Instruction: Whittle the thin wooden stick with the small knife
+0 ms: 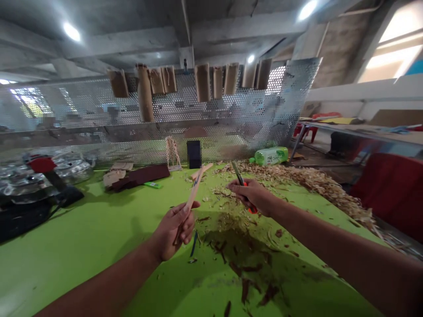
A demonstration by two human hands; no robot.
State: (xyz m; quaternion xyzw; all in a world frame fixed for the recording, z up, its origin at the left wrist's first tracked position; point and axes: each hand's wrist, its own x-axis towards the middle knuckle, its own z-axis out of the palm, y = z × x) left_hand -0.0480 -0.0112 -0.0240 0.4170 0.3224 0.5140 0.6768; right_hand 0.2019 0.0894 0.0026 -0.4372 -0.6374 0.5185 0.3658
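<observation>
My left hand (175, 231) is shut on a thin pale wooden strip (194, 192), which points up and away from me. My right hand (251, 196) grips a craft knife (238, 173) with an orange handle, its narrow blade rising past my fingers. The strip and the blade are apart, with a gap between my hands. Both hands hover over a bright green tabletop (66, 251). A spread of pale wood shavings (297, 179) lies just beyond my right hand, and dark brown slivers (244, 275) are scattered below it.
Beyond the shavings lie a green plastic bottle (271, 156) and an upright black phone (194, 154). A dark sheet of sandpaper (139, 177) and a small wooden lattice model (173, 153) stand further left. A perforated metal screen (165, 132) closes off the far side.
</observation>
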